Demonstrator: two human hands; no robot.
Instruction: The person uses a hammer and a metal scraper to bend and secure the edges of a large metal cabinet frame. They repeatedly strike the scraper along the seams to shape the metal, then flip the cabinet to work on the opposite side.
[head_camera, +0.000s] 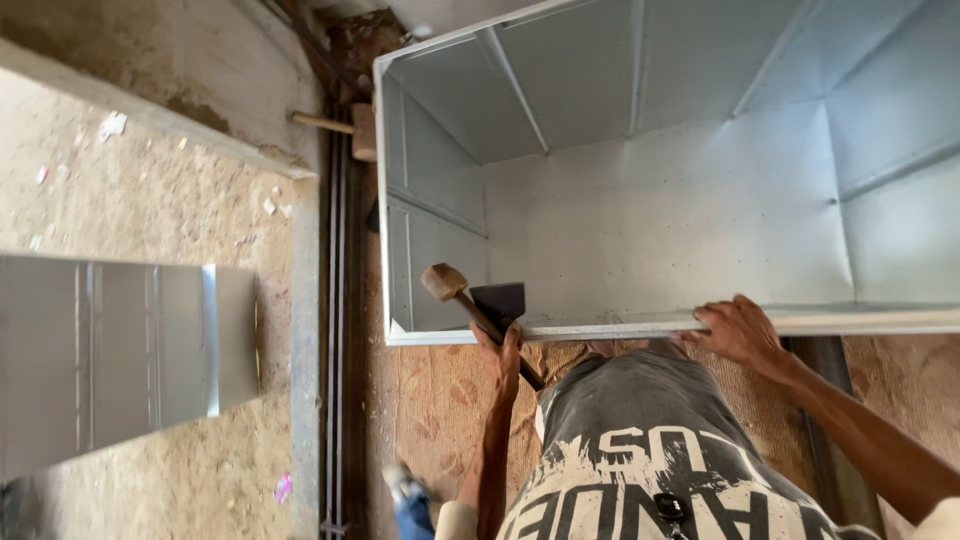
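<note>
A large open box of grey sheet metal (640, 230) lies before me, its white rim (600, 327) nearest my body. My left hand (503, 352) grips the handle of a wooden mallet (443, 281), whose head hangs just inside the box at its near left corner. Beside the mallet head, a dark metal block (500, 298) sits against the inside of the rim. My right hand (742, 332) rests flat on the rim further right, fingers over the edge. My grey printed shirt (640, 450) fills the bottom of the view.
A folded sheet of shiny metal (110, 350) lies on the sandy floor at the left. Metal rails (335, 350) run along the floor beside the box. A second wooden-handled tool (340, 125) lies near the box's far left corner. My blue shoe (405, 490) stands on patterned matting.
</note>
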